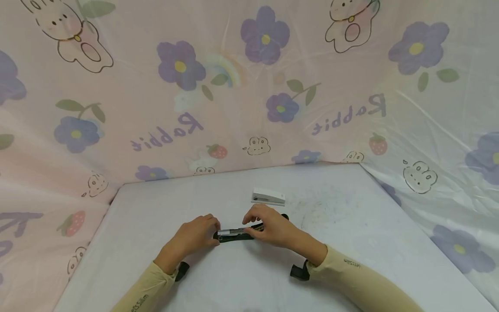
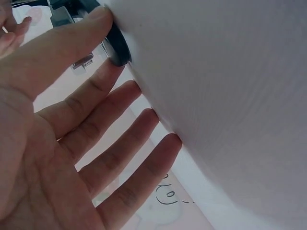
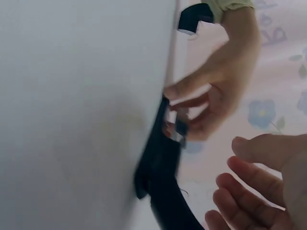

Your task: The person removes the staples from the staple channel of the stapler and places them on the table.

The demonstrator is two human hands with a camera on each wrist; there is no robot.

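A black stapler [image 1: 235, 237] lies on the white table with its top arm swung up and back from the base, showing the metal staple channel. My left hand [image 1: 196, 234] pinches the base's front end between thumb and index finger. In the left wrist view, the other fingers stretch out beside the stapler [image 2: 118, 45], fingertips at the table surface. My right hand [image 1: 273, 227] hovers over the stapler's middle, hiding part of it. In the right wrist view, its loosely bent fingers [image 3: 249, 179] hold nothing and stand apart from the stapler [image 3: 158, 148].
Beyond the hands, a white stapler [image 1: 268, 196] stands on the white table [image 1: 175, 195]. Faint smudges mark the cloth to its right. A curtain [image 1: 234, 95] printed with flowers and rabbits surrounds the back and sides. Black straps are at both wrists.
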